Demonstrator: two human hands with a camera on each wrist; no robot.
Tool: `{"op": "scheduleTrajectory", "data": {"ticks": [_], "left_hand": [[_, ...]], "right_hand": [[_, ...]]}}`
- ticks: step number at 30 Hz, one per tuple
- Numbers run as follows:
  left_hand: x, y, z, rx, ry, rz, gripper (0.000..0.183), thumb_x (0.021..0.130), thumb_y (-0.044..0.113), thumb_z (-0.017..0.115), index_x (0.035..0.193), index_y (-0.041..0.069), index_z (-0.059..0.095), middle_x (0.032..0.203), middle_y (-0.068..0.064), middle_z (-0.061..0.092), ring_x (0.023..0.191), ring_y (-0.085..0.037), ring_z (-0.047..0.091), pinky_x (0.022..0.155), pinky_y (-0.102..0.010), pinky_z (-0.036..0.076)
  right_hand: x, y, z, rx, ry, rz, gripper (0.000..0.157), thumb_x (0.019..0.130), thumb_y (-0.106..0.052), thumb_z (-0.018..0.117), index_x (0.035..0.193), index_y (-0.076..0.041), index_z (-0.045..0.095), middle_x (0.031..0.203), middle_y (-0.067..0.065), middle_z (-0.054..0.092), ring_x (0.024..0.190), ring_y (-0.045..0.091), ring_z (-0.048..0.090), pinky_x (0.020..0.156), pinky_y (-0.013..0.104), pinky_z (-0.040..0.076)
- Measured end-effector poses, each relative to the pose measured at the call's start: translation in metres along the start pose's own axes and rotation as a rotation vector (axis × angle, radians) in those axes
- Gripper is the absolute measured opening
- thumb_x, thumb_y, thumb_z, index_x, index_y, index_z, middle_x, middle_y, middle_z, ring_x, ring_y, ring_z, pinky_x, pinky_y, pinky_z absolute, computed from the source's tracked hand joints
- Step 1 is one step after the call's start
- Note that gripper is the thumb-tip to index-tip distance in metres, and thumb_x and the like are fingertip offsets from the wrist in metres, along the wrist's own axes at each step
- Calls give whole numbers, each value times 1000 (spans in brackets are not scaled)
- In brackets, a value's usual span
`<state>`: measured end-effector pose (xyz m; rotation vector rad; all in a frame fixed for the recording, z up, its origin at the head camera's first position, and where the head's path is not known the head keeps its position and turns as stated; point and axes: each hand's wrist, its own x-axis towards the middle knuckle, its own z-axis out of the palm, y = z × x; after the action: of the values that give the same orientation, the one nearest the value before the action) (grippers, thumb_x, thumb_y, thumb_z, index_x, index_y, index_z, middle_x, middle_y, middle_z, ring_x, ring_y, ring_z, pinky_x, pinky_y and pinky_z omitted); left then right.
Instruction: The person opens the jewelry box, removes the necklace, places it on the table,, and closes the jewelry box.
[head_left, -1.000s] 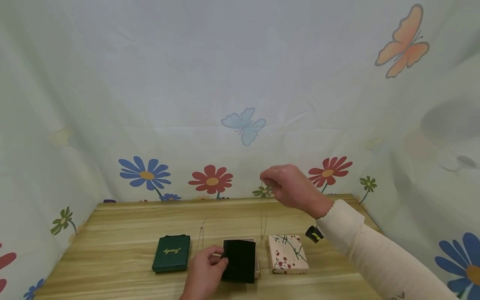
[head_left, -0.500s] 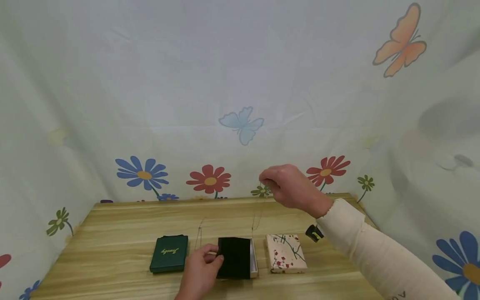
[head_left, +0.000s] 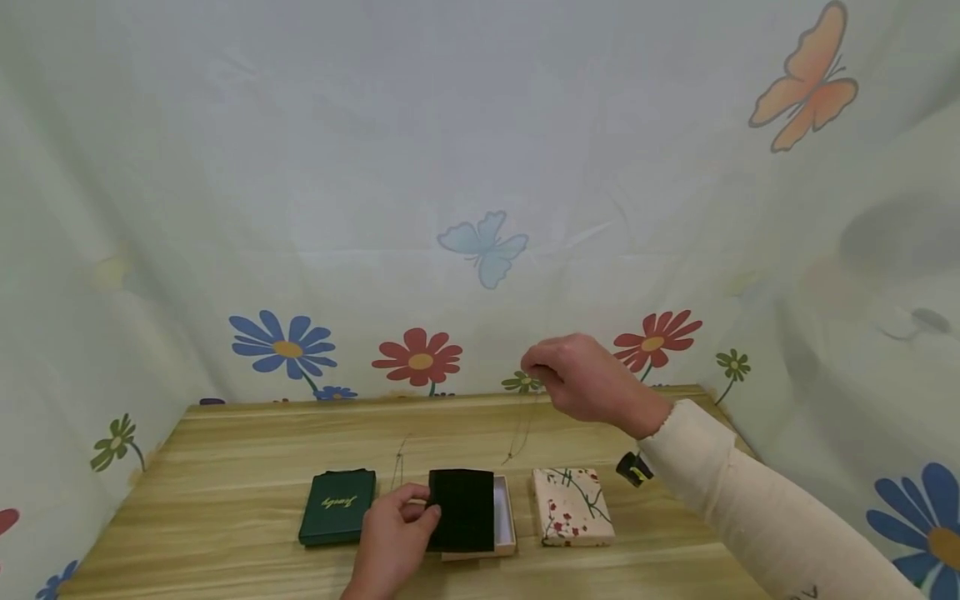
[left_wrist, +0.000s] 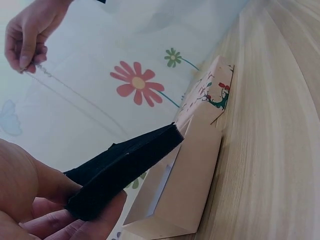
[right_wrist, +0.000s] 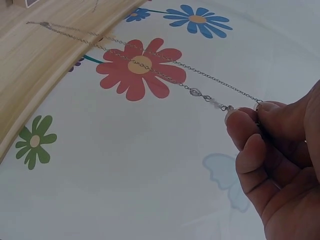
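In the head view my left hand pinches a black velvety pad by its left edge. In the left wrist view the thumb and fingers hold the pad's near end, tilted above a pale pink open box with a white inside. My right hand is raised over the back of the table and pinches a thin silver chain necklace with clear beads near the fingertips. The necklace hangs in a narrow loop in front of the patterned backdrop.
A pink floral box lid lies right of the open box. To the left sits a dark green jewelry box with gold lettering. Another thin chain is behind my left hand. A small black object is below my right wrist.
The black pad has shifted left with my left hand, baring more of the open box's right side. My right hand stays raised while the necklace's lower end swings left.
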<state>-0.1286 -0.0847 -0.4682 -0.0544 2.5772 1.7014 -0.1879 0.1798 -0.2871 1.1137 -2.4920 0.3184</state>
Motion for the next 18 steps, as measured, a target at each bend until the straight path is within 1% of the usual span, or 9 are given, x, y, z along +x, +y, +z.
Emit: {"op": "scheduleTrajectory", "data": {"ticks": [6,9,13,15,18], "left_hand": [[1,-1,1,1,-7,4,25,94,11,74,116,0,72,100,-18,79,93,-31,75,72,-44,60],[1,-1,1,0,-7,0,25,93,11,74,115,0,72,99,-17,79,92,-29,75,71,-43,60],[2,-1,1,-5,-3,-11,23,93,10,74,113,0,73,97,-16,80,90,-27,76,71,-42,60],[3,-1,1,-8,-2,-13,23,93,10,74,113,-1,73,97,-16,80,90,-26,76,71,-41,60],[4,-1,1,-7,-3,-14,23,93,10,74,114,-1,72,96,-16,80,90,-26,75,71,-41,60]], "right_hand": [[2,4,1,13,-8,15,19,98,2,64,95,-11,77,90,0,76,75,6,65,76,31,61],[3,9,4,32,-10,27,21,99,3,62,95,-11,77,90,1,76,75,6,63,75,30,60],[7,20,12,45,-18,53,20,100,1,61,97,-10,78,93,3,78,80,10,69,78,33,61],[10,27,17,49,-24,79,19,100,0,62,97,-10,78,93,3,78,79,11,69,78,34,61],[16,39,24,47,-21,121,20,100,0,61,94,-10,77,89,3,76,74,9,63,75,32,58]]}}
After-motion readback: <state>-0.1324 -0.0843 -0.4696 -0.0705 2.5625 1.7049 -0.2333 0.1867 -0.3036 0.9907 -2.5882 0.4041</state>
